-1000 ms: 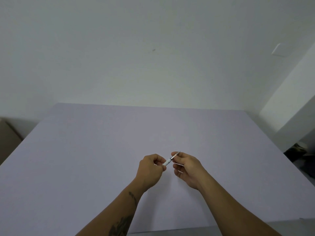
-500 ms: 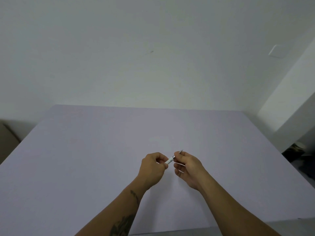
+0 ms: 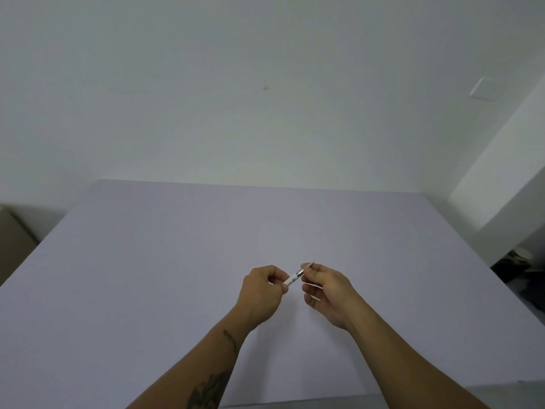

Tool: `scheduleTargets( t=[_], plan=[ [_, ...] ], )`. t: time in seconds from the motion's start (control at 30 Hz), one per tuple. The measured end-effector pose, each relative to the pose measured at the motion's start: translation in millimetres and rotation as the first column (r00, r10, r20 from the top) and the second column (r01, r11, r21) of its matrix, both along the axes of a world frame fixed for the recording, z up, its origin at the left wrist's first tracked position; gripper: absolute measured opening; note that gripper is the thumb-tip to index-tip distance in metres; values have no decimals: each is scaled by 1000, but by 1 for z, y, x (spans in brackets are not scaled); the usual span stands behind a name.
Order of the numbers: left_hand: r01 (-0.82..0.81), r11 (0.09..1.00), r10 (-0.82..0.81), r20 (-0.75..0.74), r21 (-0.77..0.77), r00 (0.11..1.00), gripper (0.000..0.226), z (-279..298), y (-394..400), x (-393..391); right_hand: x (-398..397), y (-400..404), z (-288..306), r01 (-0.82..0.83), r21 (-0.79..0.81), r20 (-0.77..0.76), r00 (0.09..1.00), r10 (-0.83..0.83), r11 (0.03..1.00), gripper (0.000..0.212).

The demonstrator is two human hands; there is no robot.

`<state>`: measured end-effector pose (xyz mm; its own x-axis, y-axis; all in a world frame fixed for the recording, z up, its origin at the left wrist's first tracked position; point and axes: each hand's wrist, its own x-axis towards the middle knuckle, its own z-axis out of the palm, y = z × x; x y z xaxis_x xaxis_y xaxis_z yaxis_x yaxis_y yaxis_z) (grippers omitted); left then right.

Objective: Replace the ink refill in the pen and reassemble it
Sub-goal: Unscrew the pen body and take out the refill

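A slim white pen [image 3: 294,278] with a silvery tip section is held between both hands a little above the lilac table [image 3: 147,276]. My left hand [image 3: 261,293] is closed around the pen's white barrel, most of which is hidden in the fist. My right hand [image 3: 326,287] pinches the metallic front end between thumb and forefinger, and the fine point sticks out past the fingers toward the upper right. The other right fingers are loosely curled below.
The table reaches back to a white wall. A brown box [image 3: 13,240] stands off the left edge. Dark clutter [image 3: 522,270] lies on the floor past the right edge, by a white wall corner.
The hands have stayed in nearly the same place. My right fingers have shifted slightly on the pen's tip end, and a bit more of the white barrel shows between the hands.
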<state>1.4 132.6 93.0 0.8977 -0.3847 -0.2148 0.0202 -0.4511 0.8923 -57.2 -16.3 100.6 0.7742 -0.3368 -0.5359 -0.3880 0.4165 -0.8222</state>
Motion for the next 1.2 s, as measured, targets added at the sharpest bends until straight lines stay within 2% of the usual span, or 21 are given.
scheduleTargets(
  t=[0.1, 0.27, 0.4, 0.63, 0.93, 1.1, 1.2],
  plan=[
    [3, 1000, -3, -8, -2, 1000, 10, -2, 1, 0, 0, 0, 0, 0, -36, -4, 1000, 0, 999, 18],
    [4, 1000, -4, 2, 0, 1000, 10, -2, 1, 0, 0, 3, -1, -21, 4, 9, 1000, 21, 1000, 17],
    [10, 1000, -10, 3, -9, 1000, 10, -2, 3, 1, 2, 6, -2, -17, -83, -12, 1000, 16, 996, 14],
    [13, 1000, -13, -19, -16, 1000, 10, -5, 7, 3, 4, 3, -3, 27, 11, -2, 1000, -27, 1000, 22],
    [28, 1000, -29, -87, -15, 996, 12, -17, 3, 6, 12, -13, 7, 61, -84, -39, 997, -65, 995, 20],
    [45, 999, -46, -133, -10, 990, 14, -26, -8, 4, 19, -34, 12, 138, -89, 6, 990, -138, 986, 18],
    [46, 999, -45, -147, -3, 988, 14, -30, -15, 7, 23, -45, 11, 84, -116, -29, 996, -88, 990, 19]
  ],
)
